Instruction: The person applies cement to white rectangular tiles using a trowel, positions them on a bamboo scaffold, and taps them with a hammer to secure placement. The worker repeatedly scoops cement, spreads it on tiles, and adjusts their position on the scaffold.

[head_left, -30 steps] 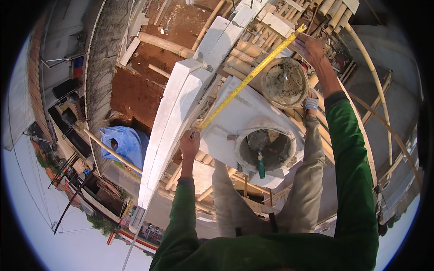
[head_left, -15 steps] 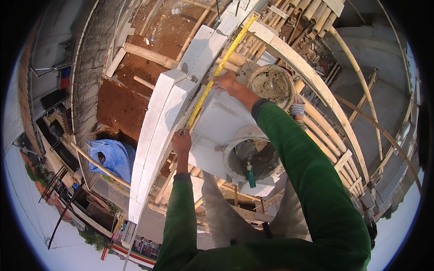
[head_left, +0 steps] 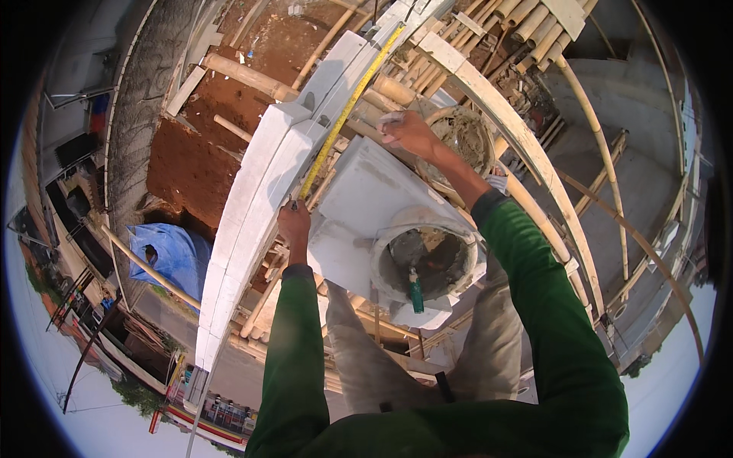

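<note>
A yellow tape measure point(head_left: 347, 111) lies stretched along the inner edge of a wall of pale grey blocks point(head_left: 256, 179). My left hand point(head_left: 294, 227) is closed on its near end, beside the wall. My right hand point(head_left: 412, 134) hovers away from the tape, over the gap between the wall and a mortar bucket point(head_left: 464, 145). Its fingertips are smeared by motion, so whether it holds anything is unclear. Below it sit loose pale blocks point(head_left: 363, 179). A second bucket point(head_left: 382, 263) stands nearer my legs, with dark mortar and a green-handled tool point(head_left: 415, 294) in it.
Bamboo poles point(head_left: 534, 210) form a platform around my legs. A long curved-looking timber point(head_left: 519, 130) runs along the right. Beyond the wall, red earth point(head_left: 187, 160) lies lower down, with a blue tarp point(head_left: 172, 256). More bamboo point(head_left: 534, 34) is stacked at the far right.
My right hand has let go of the tape and moved right, off the wall. My left hand keeps its end. The whole view has shifted slightly.
</note>
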`<act>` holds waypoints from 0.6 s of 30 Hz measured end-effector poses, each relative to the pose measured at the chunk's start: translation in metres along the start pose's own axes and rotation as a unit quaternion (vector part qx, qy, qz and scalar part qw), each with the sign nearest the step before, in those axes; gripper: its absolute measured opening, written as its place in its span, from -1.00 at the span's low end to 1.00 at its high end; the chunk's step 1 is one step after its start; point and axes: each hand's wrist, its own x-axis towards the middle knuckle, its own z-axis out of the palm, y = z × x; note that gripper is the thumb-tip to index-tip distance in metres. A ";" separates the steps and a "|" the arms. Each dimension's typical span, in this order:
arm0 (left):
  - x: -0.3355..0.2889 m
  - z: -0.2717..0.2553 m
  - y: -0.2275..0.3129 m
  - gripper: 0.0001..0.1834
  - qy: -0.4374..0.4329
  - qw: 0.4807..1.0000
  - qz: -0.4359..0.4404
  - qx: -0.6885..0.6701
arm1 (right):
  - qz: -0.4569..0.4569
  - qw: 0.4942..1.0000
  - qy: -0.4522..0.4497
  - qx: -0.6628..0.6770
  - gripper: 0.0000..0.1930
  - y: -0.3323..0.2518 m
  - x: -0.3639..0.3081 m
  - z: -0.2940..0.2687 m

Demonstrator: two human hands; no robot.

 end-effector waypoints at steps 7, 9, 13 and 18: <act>0.013 0.021 -0.003 -0.52 0.002 1.000 0.002 0.004 | -0.057 0.971 0.227 -0.057 -0.67 -0.009 -0.199 -0.091; 0.013 0.023 -0.002 -0.51 0.029 0.999 0.022 -0.017 | -0.043 0.952 0.279 -0.120 -0.66 0.010 -0.254 -0.104; 0.016 0.029 0.004 -0.52 0.022 0.999 0.010 -0.023 | 0.075 0.896 0.361 -0.248 -0.67 0.073 -0.346 -0.102; 0.026 0.040 0.013 -0.53 0.039 0.999 0.008 -0.028 | 0.182 0.868 0.361 -0.287 -0.66 0.130 -0.408 -0.064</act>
